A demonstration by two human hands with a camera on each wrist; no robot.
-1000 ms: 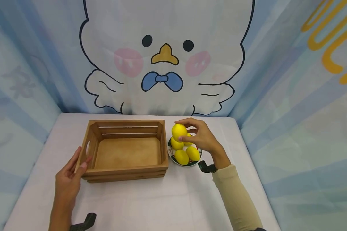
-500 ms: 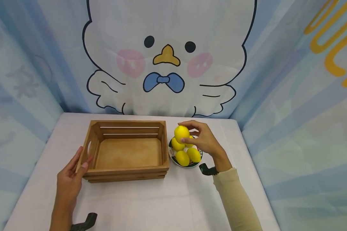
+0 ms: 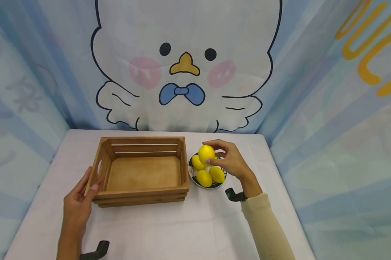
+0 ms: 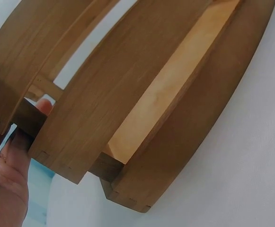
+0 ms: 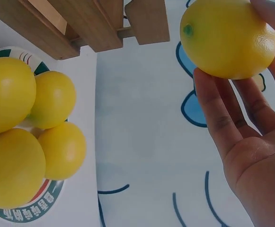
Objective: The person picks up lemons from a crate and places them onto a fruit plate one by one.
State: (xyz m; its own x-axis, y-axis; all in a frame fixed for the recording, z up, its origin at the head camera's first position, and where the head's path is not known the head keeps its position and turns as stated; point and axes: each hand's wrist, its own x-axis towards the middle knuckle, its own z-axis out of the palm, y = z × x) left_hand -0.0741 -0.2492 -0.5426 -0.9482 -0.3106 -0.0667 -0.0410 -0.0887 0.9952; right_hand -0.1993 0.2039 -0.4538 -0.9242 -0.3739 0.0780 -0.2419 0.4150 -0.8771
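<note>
My left hand [image 3: 77,202] grips the left end of a slatted wooden crate [image 3: 143,192], its thumb on the near corner and a fingertip showing inside the end. In the left wrist view, the crate's slats [image 4: 104,80] fill most of the picture and the left hand [image 4: 7,179] is at their lower left end. My right hand [image 3: 231,159] pinches a yellow lemon [image 3: 206,154] between thumb and fingers, above a small plate [image 3: 211,186]. Seen from the right wrist, that lemon [image 5: 227,38] is apart from several lemons [image 5: 54,99] lying on the plate [image 5: 52,196].
The plate stands close against the crate's right side on a white-covered table [image 3: 156,227]. Behind the table hangs a curtain [image 3: 182,115] with a cartoon figure, and light blue curtains [image 3: 338,162] flank both sides. The crate's inside floor [image 3: 143,173] is bare wood.
My right hand and its lemon have shifted slightly right and nearer over the plate. The head view has moved a little; the left hand and crate stay as they were.
</note>
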